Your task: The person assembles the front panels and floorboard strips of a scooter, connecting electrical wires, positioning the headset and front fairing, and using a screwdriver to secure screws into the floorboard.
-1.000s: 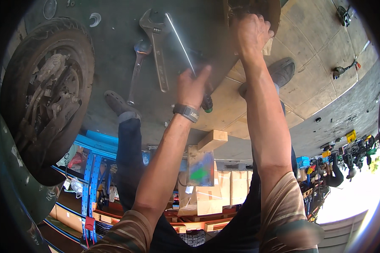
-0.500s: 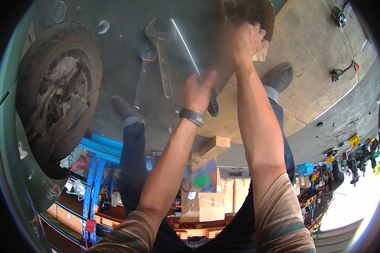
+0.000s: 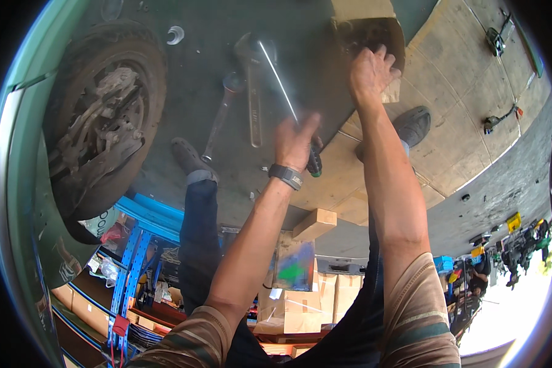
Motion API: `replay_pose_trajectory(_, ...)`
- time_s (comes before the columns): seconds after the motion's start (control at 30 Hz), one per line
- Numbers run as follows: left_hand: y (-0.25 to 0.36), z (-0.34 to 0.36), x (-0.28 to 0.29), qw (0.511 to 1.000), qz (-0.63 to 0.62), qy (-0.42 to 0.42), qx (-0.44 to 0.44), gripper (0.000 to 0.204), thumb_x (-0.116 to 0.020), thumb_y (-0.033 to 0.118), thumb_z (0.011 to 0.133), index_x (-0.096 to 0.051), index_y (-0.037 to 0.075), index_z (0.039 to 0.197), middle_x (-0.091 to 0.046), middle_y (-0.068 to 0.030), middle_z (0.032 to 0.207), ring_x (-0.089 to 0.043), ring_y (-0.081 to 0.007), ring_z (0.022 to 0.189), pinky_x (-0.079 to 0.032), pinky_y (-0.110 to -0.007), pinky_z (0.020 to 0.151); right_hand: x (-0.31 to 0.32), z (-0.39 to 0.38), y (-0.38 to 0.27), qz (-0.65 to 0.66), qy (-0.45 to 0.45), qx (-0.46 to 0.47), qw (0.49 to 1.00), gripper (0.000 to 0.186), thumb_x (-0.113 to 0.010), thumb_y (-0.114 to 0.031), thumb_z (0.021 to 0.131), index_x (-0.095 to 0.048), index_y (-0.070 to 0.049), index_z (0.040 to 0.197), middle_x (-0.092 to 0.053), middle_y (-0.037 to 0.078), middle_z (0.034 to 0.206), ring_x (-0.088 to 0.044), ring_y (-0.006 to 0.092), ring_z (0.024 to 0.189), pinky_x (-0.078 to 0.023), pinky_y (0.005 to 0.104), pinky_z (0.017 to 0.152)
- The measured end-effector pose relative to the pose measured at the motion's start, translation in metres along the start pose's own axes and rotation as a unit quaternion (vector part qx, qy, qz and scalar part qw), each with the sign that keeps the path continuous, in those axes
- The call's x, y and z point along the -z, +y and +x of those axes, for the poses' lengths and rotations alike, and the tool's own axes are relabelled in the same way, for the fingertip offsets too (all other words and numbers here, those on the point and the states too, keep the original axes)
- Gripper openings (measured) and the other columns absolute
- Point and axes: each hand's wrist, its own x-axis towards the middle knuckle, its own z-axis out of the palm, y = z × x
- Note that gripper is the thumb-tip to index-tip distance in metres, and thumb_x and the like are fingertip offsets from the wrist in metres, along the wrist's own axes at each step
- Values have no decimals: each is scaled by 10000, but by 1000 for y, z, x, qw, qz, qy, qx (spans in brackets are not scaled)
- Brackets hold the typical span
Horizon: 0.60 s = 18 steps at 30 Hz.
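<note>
My left hand [image 3: 293, 144] is closed round a screwdriver; its long bright shaft [image 3: 278, 80] points away to the upper left, and its black and green handle [image 3: 314, 164] sticks out below the palm. Farther off on the right, my right hand [image 3: 371, 72] is at the near side of an open cardboard box [image 3: 391, 93]. Its fingers are bent but apart, and no held thing shows in them; the fingertips are partly hidden. Dark, blurred contents [image 3: 365, 34] show inside the box. Left of my left hand lie an adjustable wrench [image 3: 255, 98] and a smaller wrench [image 3: 219, 119].
A wheel with a tyre [image 3: 107, 116] stands at the left beside green bodywork [image 3: 34, 184]. Flattened cardboard [image 3: 454, 98] covers the floor on the right. A wooden block [image 3: 316, 224] is near my legs; blue shelving [image 3: 132, 270] and cartons [image 3: 297, 306] stand behind.
The view has shifted, so most things sit farther right and lower. My right hand's fingers look looser at the box, whose inside shows more. My left hand keeps hold of the screwdriver.
</note>
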Motion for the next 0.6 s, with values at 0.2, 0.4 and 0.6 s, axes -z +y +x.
replay_pose_trajectory(0.2, 3, -4, -4, 1000, -8, 4, 6, 334, -741, 256, 895, -624, -6, 1067, -653, -77, 834, -594, -139, 600, -503, -290, 534, 4, 1, 5, 14, -40, -8, 999, 341, -585, -323, 831, -746, -61, 979, -596, 128, 1204, -544, 347, 1135, -395, 596, 901)
replay_pose_trajectory(0.4, 8, -4, -4, 999, 31, 8, -13, 341, -733, 245, 903, -619, -35, 1060, -662, -88, 850, -599, -149, 595, -507, -295, 534, 44, -31, 22, 276, -79, 3, 958, 378, -643, -336, 889, -648, 7, 1049, -694, 214, 983, -659, 384, 923, -462, 524, 874)
replay_pose_trajectory(0.6, 29, -44, -3, 1000, -5, -20, 4, 318, -728, 220, 904, -683, -33, 1091, -705, -79, 984, -647, -145, 853, -520, -285, 772, 131, -131, 7, 502, -169, -80, 844, 256, -688, -178, 871, -619, 15, 1026, -713, 216, 934, -704, 371, 861, -542, 413, 761)
